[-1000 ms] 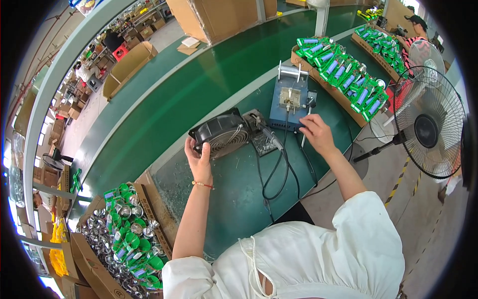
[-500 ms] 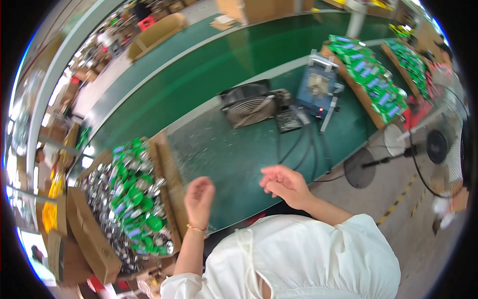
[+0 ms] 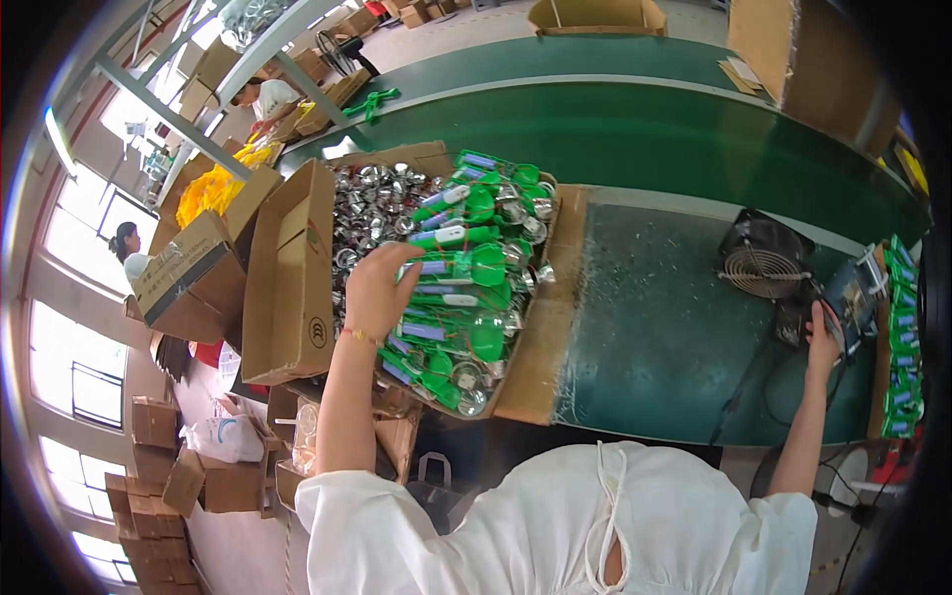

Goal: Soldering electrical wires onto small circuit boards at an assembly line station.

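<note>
My left hand (image 3: 375, 290) reaches over the box of parts on the left. Its thumb and fingers are apart, at the ends of green plastic pieces (image 3: 466, 266) that carry lilac or white strips and silvery round cups. The pieces lie in rows on top of many loose silvery cups (image 3: 382, 203). Far to the right, my right hand (image 3: 821, 342) is at the near side of a blue bench fixture (image 3: 853, 297), fingers stretched toward it. Whether those fingertips touch the fixture I cannot tell.
A black fan with a round wire guard (image 3: 762, 270) stands left of the fixture, with cables below. Another row of green pieces (image 3: 900, 337) fills a box at the right. A tall cardboard box (image 3: 288, 278) leans beside the parts. A green conveyor belt (image 3: 615, 129) runs behind. Two people are farther left.
The view has swung left. My hands have spread from in front of my body: the left to the green pieces, the right to the blue fixture.
</note>
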